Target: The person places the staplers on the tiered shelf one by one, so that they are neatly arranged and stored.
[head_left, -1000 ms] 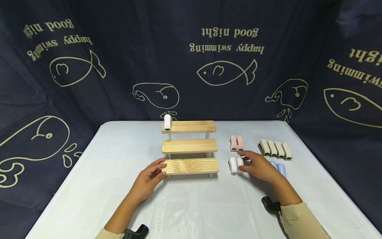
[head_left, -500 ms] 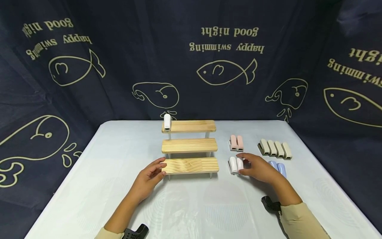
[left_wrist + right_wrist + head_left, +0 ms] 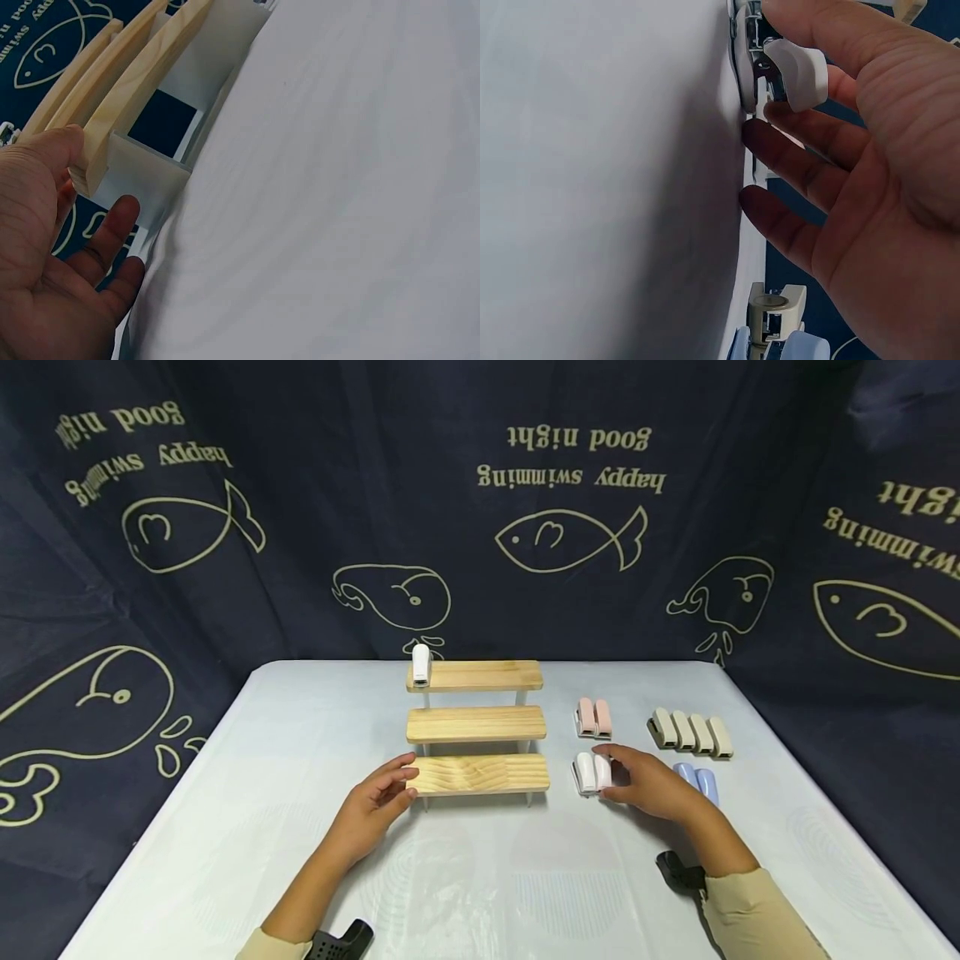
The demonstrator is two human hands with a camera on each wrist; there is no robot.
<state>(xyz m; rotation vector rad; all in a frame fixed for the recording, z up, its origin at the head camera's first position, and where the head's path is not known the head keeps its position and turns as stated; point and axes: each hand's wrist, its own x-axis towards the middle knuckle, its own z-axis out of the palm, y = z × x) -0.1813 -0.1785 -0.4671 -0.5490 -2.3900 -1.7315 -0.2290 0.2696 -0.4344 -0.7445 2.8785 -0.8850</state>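
At the near front, a three-tier wooden display stand (image 3: 480, 774) has my left hand (image 3: 369, 814) at the left end of its lowest board. My thumb lies against the board's front edge, with fingertips over its end; the lower fingers stay loosely bent in the left wrist view. On the right, my right hand (image 3: 651, 783) pinches a small white stapler (image 3: 603, 771) between thumb and fingers. Another white stapler (image 3: 584, 774) stands right beside it. The right wrist view shows the held stapler's white handle (image 3: 806, 75) and metal body. A third white stapler (image 3: 422, 665) sits at the left of the top board.
Two pink staplers (image 3: 594, 718) stand behind the white pair. A row of several beige staplers (image 3: 692, 733) lies farther right, with blue staplers (image 3: 705, 783) in front, partly behind my right hand. A dark printed curtain (image 3: 465, 510) hangs behind the white table (image 3: 300, 718).
My right thumb and fingertips have shifted slightly on the right-hand white stapler, the fingertip now at its top end. The left hand and the stand look the same.
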